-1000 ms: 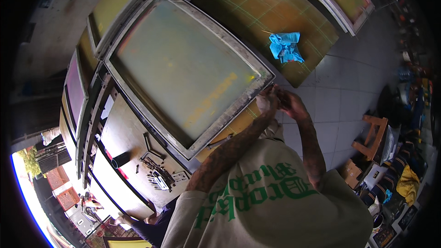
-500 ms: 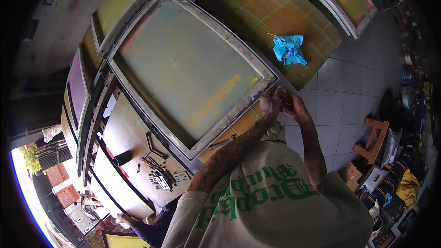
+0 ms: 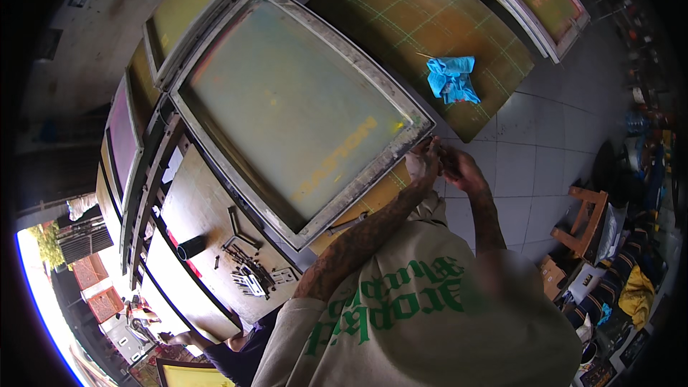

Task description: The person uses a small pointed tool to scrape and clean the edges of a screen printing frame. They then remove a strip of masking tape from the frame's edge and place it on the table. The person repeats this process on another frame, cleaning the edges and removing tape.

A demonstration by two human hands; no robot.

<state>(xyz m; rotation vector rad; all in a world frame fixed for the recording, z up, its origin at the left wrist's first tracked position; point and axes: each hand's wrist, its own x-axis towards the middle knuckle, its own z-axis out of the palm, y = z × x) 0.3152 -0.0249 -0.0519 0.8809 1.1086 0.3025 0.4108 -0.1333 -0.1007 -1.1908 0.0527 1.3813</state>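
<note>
Just below the right corner of a large framed screen (image 3: 279,111), the left hand (image 3: 428,161) and the right hand (image 3: 459,167) are brought close together with fingers bent, though whether anything is grasped between them cannot be made out. The screen is set ahead of the body, between a green-lined board (image 3: 401,18), where a crumpled blue cloth (image 3: 453,80) is laid, and a pale board (image 3: 192,197) strewn with dark tools (image 3: 249,269).

Anything between the fingers (image 3: 434,148) is too small to tell (the bottom yellow panel (image 3: 195,377) is cut off).
</note>
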